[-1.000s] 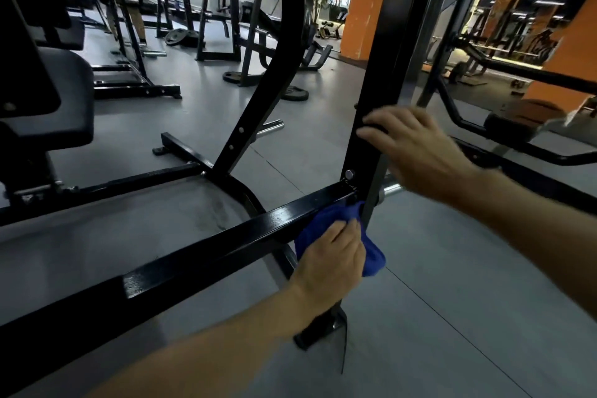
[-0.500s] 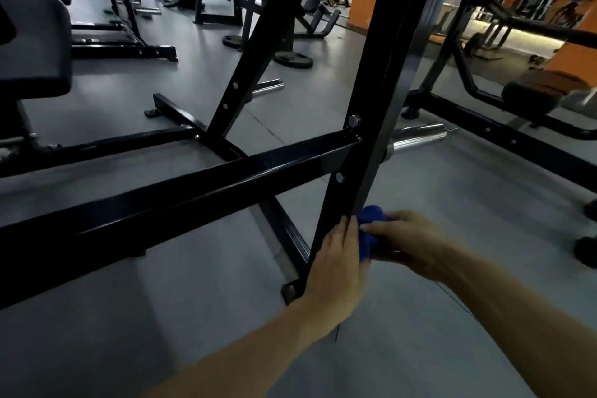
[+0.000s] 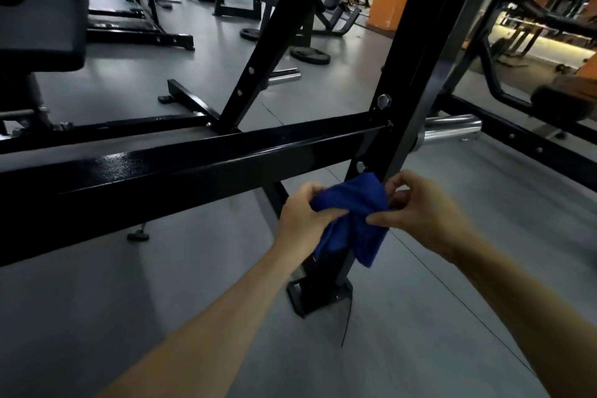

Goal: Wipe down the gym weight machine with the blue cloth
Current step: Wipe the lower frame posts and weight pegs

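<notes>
You pinch the blue cloth (image 3: pixel 350 203) between your left hand (image 3: pixel 302 213) and right hand (image 3: pixel 423 213) at lower centre, off the upright post (image 3: pixel 420 74), so wiping seems unfinished.

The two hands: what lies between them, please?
In the head view, only the blue cloth lies between the left hand and the right hand. Both grip it, in front of the black upright.

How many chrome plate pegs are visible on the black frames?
2: one chrome peg right of the upright post, another beside the far slanted post. Others may be hidden.
</notes>
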